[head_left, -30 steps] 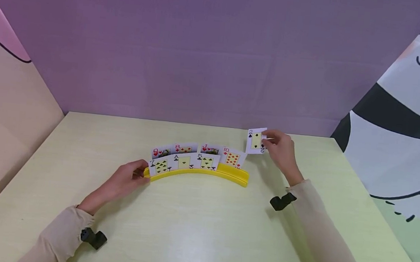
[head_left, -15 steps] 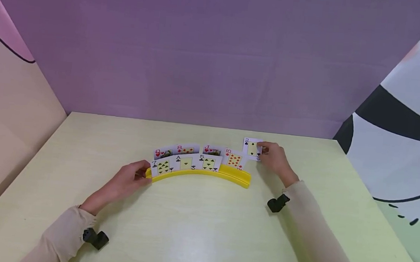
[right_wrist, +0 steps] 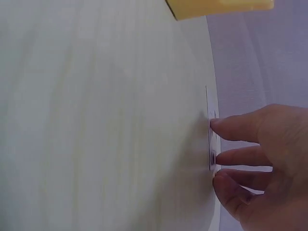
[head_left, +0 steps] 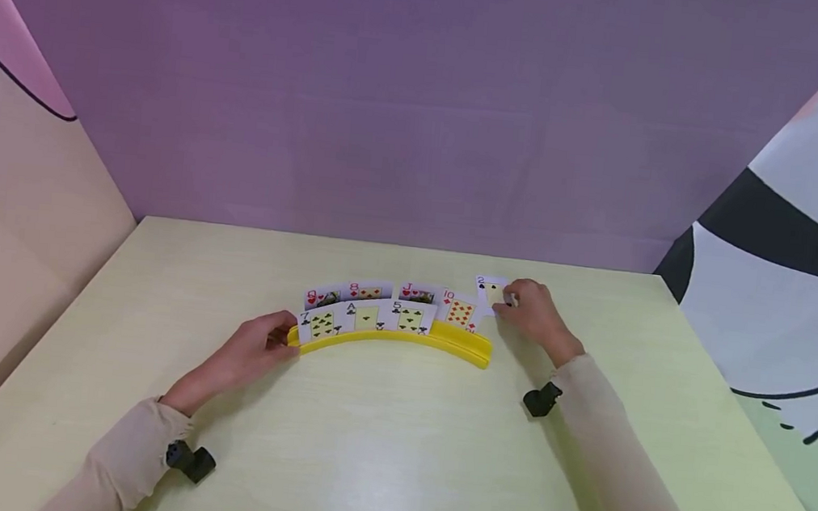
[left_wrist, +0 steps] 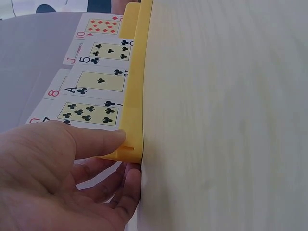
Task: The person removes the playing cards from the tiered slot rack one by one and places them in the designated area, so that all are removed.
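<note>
A curved yellow card holder [head_left: 463, 343] stands on the table with playing cards upright in it. My left hand [head_left: 243, 355] grips its left end, thumb [left_wrist: 103, 143] on the front and fingers behind. In the front row are the seven [head_left: 320, 326], ace [head_left: 365, 317] and five of clubs [head_left: 412, 318]. Behind them show the queen, eight, jack and ten of diamonds [head_left: 459, 312]. Beyond the holder's right end, my right hand [head_left: 538, 315] pinches a two of spades [head_left: 488, 292] by its right side, overlapping part of it. In the right wrist view that card appears edge-on, close over the table.
The pale wooden table [head_left: 378, 439] ends at a purple backdrop [head_left: 407, 109]. A panda picture [head_left: 810, 258] covers the right-hand wall. Small black cameras sit at the left wrist [head_left: 190, 462] and right wrist [head_left: 542, 399].
My right hand has brought the two of spades down and slightly left, and now covers more of it. My left hand has kept its grip on the holder.
</note>
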`<state>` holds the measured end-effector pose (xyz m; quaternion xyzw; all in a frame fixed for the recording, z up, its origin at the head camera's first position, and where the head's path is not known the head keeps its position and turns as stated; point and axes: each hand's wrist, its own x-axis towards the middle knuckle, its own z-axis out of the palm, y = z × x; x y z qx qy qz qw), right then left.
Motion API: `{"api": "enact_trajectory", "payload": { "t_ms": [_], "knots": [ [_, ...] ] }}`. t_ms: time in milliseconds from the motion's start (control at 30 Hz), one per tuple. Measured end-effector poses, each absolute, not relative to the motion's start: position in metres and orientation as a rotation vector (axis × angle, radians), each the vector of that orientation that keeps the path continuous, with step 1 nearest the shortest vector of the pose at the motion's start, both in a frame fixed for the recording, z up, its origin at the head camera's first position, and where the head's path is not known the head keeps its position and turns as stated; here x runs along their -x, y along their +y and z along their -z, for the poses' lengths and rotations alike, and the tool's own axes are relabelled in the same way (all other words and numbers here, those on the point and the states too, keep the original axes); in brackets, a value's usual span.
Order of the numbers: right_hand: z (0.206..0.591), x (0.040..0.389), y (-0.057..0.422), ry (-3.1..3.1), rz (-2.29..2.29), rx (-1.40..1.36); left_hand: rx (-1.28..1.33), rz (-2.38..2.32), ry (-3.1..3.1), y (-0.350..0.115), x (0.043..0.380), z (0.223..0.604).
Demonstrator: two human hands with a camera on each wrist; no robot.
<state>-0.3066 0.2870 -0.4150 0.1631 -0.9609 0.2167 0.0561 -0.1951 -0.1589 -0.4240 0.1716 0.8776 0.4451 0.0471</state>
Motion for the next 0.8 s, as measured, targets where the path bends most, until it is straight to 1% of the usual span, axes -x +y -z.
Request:
{"api": "enact_trajectory", "payload": {
  "t_ms": [300, 467, 633, 800],
  "knots": [
    [0.411, 0.303, 0.281, -2.966, -0.668, -0.371, -0.546, -1.371, 2.66, -0.16, 0.195, 0.425],
    [0.398, 0.292, 0.276, -2.964, -0.708, -0.258, -0.543, -1.367, 2.667, -0.159, 0.194, 0.423],
    [0.378, 0.272, 0.268, -2.802, -0.791, -0.307, -0.537, -1.347, 2.682, -0.158, 0.195, 0.423],
    [0.354, 0.256, 0.25, -2.649, -0.806, -0.406, -0.533, -1.345, 2.678, -0.159, 0.195, 0.421]
  ]
}}
